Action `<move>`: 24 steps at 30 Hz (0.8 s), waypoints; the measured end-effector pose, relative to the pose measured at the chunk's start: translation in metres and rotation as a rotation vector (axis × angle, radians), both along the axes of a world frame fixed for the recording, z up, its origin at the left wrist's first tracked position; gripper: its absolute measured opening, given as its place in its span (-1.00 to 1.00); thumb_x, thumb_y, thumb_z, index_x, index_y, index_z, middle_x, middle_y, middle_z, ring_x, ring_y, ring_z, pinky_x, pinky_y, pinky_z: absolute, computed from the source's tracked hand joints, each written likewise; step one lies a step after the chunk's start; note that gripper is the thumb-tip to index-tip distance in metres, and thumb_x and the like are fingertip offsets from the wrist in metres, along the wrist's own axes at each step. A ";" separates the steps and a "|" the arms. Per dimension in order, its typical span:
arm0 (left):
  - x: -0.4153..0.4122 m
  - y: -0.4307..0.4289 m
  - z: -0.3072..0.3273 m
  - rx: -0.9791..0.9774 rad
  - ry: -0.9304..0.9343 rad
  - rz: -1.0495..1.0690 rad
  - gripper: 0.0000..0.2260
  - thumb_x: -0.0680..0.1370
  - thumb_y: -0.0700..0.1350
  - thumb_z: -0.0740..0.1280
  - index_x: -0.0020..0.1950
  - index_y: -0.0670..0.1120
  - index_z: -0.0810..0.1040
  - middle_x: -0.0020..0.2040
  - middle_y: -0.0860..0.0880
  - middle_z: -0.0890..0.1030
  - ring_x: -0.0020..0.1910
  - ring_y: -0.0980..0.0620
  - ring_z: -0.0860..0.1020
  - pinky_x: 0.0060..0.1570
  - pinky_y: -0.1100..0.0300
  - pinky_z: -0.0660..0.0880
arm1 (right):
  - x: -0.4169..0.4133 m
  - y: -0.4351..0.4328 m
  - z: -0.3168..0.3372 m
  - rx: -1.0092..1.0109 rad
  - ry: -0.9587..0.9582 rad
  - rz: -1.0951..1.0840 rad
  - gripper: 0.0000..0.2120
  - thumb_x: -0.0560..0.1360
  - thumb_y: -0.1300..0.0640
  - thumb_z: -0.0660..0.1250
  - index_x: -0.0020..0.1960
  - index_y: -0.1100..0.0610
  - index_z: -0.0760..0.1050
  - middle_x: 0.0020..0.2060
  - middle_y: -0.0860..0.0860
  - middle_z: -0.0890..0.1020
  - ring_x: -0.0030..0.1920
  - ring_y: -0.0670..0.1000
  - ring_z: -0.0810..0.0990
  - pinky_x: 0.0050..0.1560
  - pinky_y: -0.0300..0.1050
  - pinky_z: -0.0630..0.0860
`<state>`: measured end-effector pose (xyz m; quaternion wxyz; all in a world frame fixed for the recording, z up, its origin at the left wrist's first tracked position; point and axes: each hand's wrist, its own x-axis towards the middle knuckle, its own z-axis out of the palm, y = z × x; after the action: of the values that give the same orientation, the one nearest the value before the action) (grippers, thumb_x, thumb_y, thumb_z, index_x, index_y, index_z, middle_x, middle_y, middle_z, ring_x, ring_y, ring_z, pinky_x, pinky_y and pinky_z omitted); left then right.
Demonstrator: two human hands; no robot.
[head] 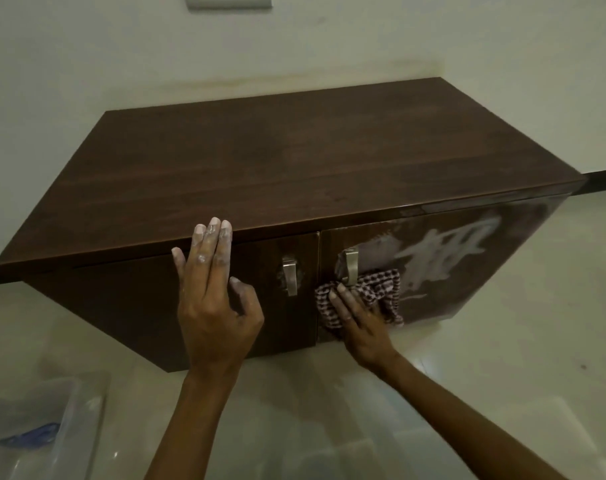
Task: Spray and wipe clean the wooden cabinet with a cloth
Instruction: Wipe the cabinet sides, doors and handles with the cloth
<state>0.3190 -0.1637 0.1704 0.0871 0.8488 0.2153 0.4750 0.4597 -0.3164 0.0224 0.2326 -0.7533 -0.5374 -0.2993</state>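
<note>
From the head view, your right hand point(358, 318) presses the crumpled red-and-white checked cloth point(367, 294) against the right door of the dark brown wooden cabinet point(277, 161), grip curled into the fabric. White foam streaks point(443, 251) beyond the cloth remain unwiped; the left door looks mostly done. Your left hand point(213, 296), fingers straight, braces on the top's front edge. Open door surface lies rightward; the steel handle point(350, 268) sits just above the cloth.

Bare forearms, no sleeves, left-hand fingers point(211, 237) w/ white residue
</note>
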 end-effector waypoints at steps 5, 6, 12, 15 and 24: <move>0.002 -0.001 -0.001 0.016 -0.003 0.019 -0.52 0.41 -0.28 0.13 0.34 -0.31 0.33 0.35 -0.14 0.32 0.41 -0.06 0.22 0.48 0.14 -0.05 | -0.038 0.042 0.000 0.324 0.281 -0.067 -0.32 0.51 0.32 0.04 0.52 0.08 -0.20 0.52 -0.03 -0.16 0.52 -0.03 -0.11 0.50 -0.12 -0.09; 0.003 -0.001 -0.001 0.011 0.001 0.017 -0.52 0.41 -0.28 0.13 0.35 -0.32 0.33 0.35 -0.14 0.32 0.41 -0.07 0.21 0.48 0.15 -0.05 | -0.043 0.045 0.003 0.385 0.322 -0.034 -0.34 0.53 0.28 0.06 0.52 0.09 -0.19 0.52 -0.03 -0.15 0.52 -0.02 -0.10 0.51 -0.11 -0.09; 0.003 -0.003 -0.001 0.005 -0.002 0.024 -0.51 0.41 -0.28 0.13 0.34 -0.34 0.33 0.35 -0.17 0.32 0.41 -0.09 0.21 0.49 0.17 -0.07 | -0.063 0.042 0.027 0.490 0.323 0.249 -0.39 0.58 0.14 0.08 0.51 0.06 -0.19 0.53 -0.01 -0.13 0.52 0.04 -0.08 0.50 -0.02 -0.04; 0.003 -0.003 0.000 0.010 0.000 0.025 -0.51 0.40 -0.28 0.13 0.34 -0.34 0.32 0.35 -0.16 0.31 0.41 -0.09 0.21 0.48 0.15 -0.06 | -0.049 0.062 0.063 0.532 0.352 0.226 -0.45 0.62 0.10 -0.01 0.51 0.05 -0.21 0.52 -0.03 -0.16 0.52 0.03 -0.10 0.51 -0.05 -0.04; 0.002 -0.003 0.002 0.014 0.007 0.013 -0.52 0.40 -0.27 0.13 0.33 -0.34 0.34 0.34 -0.15 0.32 0.40 -0.08 0.21 0.48 0.13 -0.05 | -0.038 0.062 0.042 0.424 0.370 0.270 -0.49 0.63 0.04 -0.08 0.51 0.05 -0.19 0.52 -0.09 -0.11 0.51 -0.05 -0.06 0.50 -0.17 -0.01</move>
<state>0.3211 -0.1663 0.1720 0.0773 0.8497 0.2177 0.4741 0.4213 -0.2546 0.0644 0.5161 -0.6516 -0.5067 -0.2288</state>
